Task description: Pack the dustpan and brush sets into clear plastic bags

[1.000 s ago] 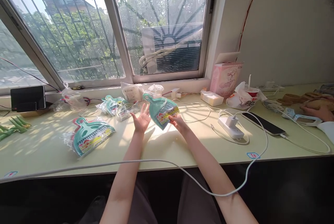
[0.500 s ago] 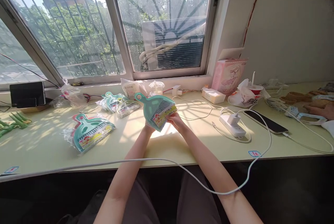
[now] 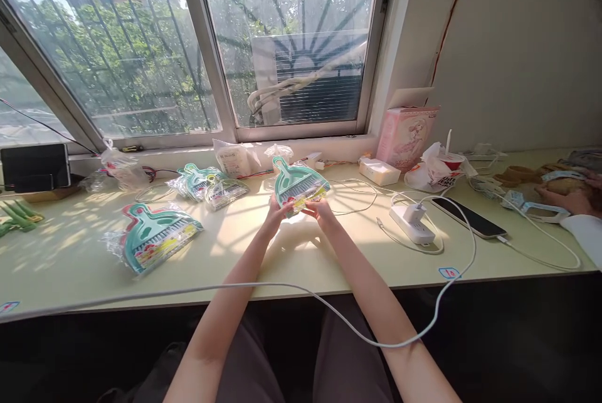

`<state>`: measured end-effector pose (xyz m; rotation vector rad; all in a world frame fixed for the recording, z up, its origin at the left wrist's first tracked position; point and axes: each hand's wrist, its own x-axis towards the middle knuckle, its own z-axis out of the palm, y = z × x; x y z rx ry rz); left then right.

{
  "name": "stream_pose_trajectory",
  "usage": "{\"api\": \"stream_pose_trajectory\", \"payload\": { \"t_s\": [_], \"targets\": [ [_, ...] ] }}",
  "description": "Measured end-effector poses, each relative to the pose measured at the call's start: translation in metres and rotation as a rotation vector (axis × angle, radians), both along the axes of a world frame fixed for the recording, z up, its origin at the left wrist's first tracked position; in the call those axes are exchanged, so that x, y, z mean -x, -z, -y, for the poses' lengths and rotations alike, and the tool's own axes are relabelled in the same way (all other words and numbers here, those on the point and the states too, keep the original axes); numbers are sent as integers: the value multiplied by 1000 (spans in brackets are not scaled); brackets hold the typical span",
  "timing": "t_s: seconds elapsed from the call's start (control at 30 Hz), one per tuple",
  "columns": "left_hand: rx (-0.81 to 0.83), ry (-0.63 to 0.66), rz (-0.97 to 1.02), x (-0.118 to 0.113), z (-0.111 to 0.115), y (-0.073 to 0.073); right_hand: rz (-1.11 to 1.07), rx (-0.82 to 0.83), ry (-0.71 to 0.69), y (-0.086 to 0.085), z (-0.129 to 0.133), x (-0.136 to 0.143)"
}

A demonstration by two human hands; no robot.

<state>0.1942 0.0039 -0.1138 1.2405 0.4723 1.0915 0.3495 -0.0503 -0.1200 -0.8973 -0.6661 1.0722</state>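
Observation:
Between my two hands is a green dustpan and brush set (image 3: 296,185), held a little above the table with its handle pointing away from me. My left hand (image 3: 277,212) grips its lower left edge. On the lower right side, my right hand (image 3: 318,210) is closed on the yellow printed card end. To the left lies a wrapped stack of dustpan sets (image 3: 160,237), green over pink, in clear plastic. Behind it, more wrapped dustpan sets (image 3: 200,183) rest near the window.
A white cable (image 3: 301,289) crosses in front of my forearms. Right of my hands are a power strip (image 3: 414,225), a phone (image 3: 470,218), a small white box (image 3: 379,171) and a pink box (image 3: 407,136). At the far right a co-worker's hand (image 3: 564,198) handles something brownish.
The dustpan set has turned so its handle, formerly leaning left, points more straight away from me. My left fingers now show at its edge. The view has shifted slightly right.

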Motion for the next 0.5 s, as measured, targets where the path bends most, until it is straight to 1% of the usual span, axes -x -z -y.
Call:
{"api": "stream_pose_trajectory", "payload": {
  "t_s": [0.07,0.2,0.37,0.43,0.5],
  "targets": [
    [-17,-5,-18,1,-1,2,25,20,-7,-1,2,-4],
    [-57,9,-23,0,-3,5,43,8,32,-1,1,-5],
    [-28,-96,-33,-6,-6,11,-2,6,79,2,-2,4],
    [-1,-70,-33,-8,-4,16,-39,26,140,4,-4,8],
    [32,21,-50,-11,-1,23,-88,77,219,7,-5,11]
  ]
}}
